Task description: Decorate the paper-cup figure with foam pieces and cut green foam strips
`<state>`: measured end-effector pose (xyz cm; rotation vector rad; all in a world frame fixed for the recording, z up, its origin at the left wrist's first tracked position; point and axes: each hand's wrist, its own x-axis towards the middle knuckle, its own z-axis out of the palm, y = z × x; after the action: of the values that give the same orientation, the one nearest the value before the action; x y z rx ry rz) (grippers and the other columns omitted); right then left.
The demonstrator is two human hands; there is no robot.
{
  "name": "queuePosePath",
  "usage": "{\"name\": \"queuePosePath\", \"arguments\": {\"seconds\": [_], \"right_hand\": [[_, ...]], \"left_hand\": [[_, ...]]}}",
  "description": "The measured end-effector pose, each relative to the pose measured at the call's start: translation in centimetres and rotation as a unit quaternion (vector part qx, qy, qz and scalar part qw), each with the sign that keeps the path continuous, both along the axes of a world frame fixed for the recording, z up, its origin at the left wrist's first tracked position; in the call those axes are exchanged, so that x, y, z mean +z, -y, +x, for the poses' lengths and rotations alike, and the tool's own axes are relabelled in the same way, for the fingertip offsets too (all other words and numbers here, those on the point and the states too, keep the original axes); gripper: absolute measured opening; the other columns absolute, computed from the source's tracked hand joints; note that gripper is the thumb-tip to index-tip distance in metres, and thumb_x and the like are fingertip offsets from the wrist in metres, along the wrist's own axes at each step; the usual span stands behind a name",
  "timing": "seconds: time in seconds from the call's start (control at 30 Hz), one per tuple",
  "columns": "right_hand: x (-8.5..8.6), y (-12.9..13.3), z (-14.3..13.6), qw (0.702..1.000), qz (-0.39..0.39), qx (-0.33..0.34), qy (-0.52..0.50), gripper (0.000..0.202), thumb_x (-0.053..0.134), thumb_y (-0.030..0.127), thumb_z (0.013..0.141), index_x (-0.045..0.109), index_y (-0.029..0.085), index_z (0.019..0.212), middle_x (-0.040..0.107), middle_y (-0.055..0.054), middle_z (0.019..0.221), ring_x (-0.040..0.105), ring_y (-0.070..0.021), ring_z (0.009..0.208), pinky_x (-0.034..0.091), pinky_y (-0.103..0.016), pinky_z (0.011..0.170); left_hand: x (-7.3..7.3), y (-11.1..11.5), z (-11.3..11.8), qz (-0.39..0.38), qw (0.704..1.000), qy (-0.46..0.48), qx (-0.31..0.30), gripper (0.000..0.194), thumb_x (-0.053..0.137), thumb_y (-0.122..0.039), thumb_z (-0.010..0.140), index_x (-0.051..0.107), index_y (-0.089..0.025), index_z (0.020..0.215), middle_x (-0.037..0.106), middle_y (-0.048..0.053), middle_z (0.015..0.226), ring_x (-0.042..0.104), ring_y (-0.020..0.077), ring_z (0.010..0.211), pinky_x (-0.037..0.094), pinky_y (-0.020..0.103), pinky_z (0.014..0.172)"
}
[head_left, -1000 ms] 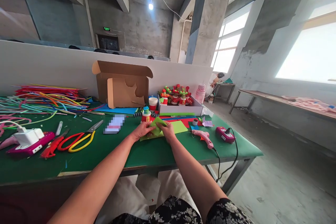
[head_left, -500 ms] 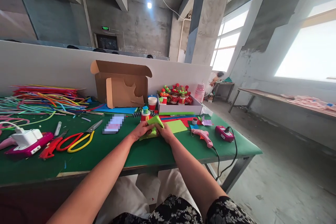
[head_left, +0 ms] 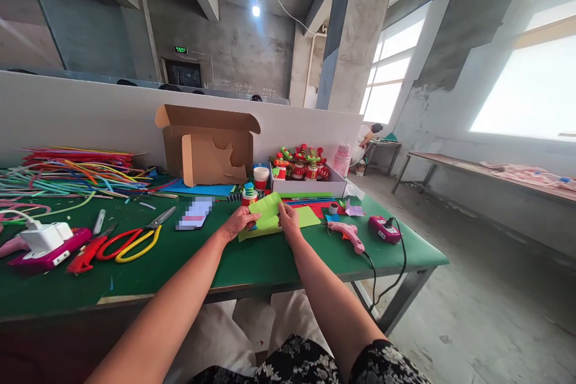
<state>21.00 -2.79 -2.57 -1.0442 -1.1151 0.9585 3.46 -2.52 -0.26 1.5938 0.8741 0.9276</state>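
Note:
Between my two hands is a creased piece of light green paper (head_left: pixel 266 209), raised above the table and opened out. My left hand (head_left: pixel 239 222) pinches its left edge, and my right hand (head_left: pixel 288 219) pinches the right edge. Beneath it a larger green sheet (head_left: pixel 303 216) lies flat on the table. Just behind my left hand stands a small decorated paper cup (head_left: pixel 249 194) with a blue-green folded strip on top. To the right of my right hand lies a pink glue gun (head_left: pixel 347 235).
Scissors (head_left: pixel 139 237), a red-handled cutter (head_left: pixel 87 254) and a phone (head_left: pixel 195 213) lie left on the green table (head_left: pixel 180 276). Behind are pipe cleaners (head_left: pixel 76 171), a cardboard box (head_left: pixel 216 156), stacked cups (head_left: pixel 260 178) and a white box (head_left: pixel 310 186) of finished figures. A power strip (head_left: pixel 384 229) sits right.
The green paper was folded narrow in my hands; now it is spread open, showing crease lines. My hands have moved slightly apart.

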Motion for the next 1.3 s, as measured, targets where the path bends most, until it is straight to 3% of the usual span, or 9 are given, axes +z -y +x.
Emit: {"name": "queuePosePath", "arguments": {"seconds": [0.13,0.3,0.53,0.67,0.77,0.9,1.1,1.3], "right_hand": [[0.5,0.4,0.1,0.999,0.017,-0.001,-0.028,0.051,0.058,0.073,0.074,0.046,0.024,0.066,0.04,0.007,0.051,0.034,-0.0079,0.043,0.035,-0.022,0.043],[0.6,1.2,-0.5,0.997,-0.004,0.077,-0.015,0.045,0.076,0.061,0.064,0.056,0.021,0.072,0.054,0.004,0.058,0.048,-0.0098,0.049,0.042,-0.024,0.049],[0.4,1.8,-0.5,0.984,-0.05,0.171,0.013,0.036,0.081,0.049,0.061,0.068,0.019,0.075,0.064,0.0,0.064,0.057,-0.0149,0.058,0.046,-0.027,0.054],[0.5,2.2,-0.8,0.972,-0.066,0.225,0.033,0.04,0.089,0.045,0.048,0.068,0.018,0.069,0.064,0.001,0.061,0.057,-0.0149,0.055,0.046,-0.027,0.052],[0.6,2.0,-0.9,0.975,-0.055,0.213,0.022,0.045,0.088,0.052,0.048,0.065,0.019,0.069,0.062,0.003,0.061,0.057,-0.0141,0.057,0.048,-0.027,0.057],[0.5,1.3,-0.4,0.989,-0.023,0.143,-0.006,0.047,0.08,0.06,0.058,0.055,0.022,0.066,0.052,0.007,0.056,0.048,-0.009,0.051,0.045,-0.023,0.052],[0.6,1.2,-0.3,0.993,-0.011,0.117,-0.015,0.047,0.082,0.057,0.057,0.052,0.022,0.063,0.046,0.008,0.053,0.043,-0.0076,0.046,0.043,-0.022,0.047],[0.7,1.7,-0.6,0.991,-0.03,0.128,-0.027,0.046,0.082,0.058,0.06,0.059,0.021,0.075,0.06,0.003,0.061,0.055,-0.0124,0.053,0.047,-0.024,0.049]], "left_hand": [[-0.1,-0.3,-0.1,0.0,1.0,0.012,0.011,0.043,0.073,-0.052,0.065,0.051,-0.02,0.047,0.046,-0.002,0.04,0.038,0.0095,0.041,0.03,0.026,0.045],[-0.3,-0.3,0.1,-0.002,1.0,0.024,0.012,0.043,0.076,-0.053,0.065,0.055,-0.018,0.051,0.049,-0.002,0.042,0.041,0.0098,0.043,0.032,0.025,0.046],[-0.2,0.5,0.6,-0.02,0.998,0.057,-0.007,0.048,0.08,-0.056,0.061,0.069,-0.017,0.086,0.067,0.0,0.066,0.058,0.0139,0.056,0.044,0.024,0.052],[-0.4,0.3,0.6,-0.028,0.997,0.069,0.006,0.051,0.084,-0.054,0.055,0.07,-0.016,0.085,0.072,0.003,0.073,0.065,0.0189,0.065,0.051,0.028,0.059],[-0.7,-0.2,0.3,-0.028,0.996,0.076,0.036,0.046,0.081,-0.056,0.059,0.069,-0.016,0.079,0.068,0.001,0.064,0.061,0.0156,0.055,0.047,0.026,0.052],[-0.7,-0.9,-0.3,-0.02,0.992,0.086,0.086,0.044,0.079,-0.056,0.061,0.066,-0.015,0.071,0.057,-0.004,0.051,0.048,0.0098,0.042,0.037,0.023,0.043],[-0.7,-0.7,-0.2,-0.015,0.99,0.095,0.105,0.056,0.083,-0.053,0.055,0.069,-0.015,0.095,0.065,-0.002,0.066,0.056,0.0128,0.053,0.039,0.022,0.045],[-0.5,-0.3,0.1,-0.022,0.991,0.095,0.093,0.061,0.084,-0.053,0.053,0.069,-0.016,0.099,0.068,0.0,0.074,0.061,0.0156,0.062,0.048,0.025,0.051]]}}
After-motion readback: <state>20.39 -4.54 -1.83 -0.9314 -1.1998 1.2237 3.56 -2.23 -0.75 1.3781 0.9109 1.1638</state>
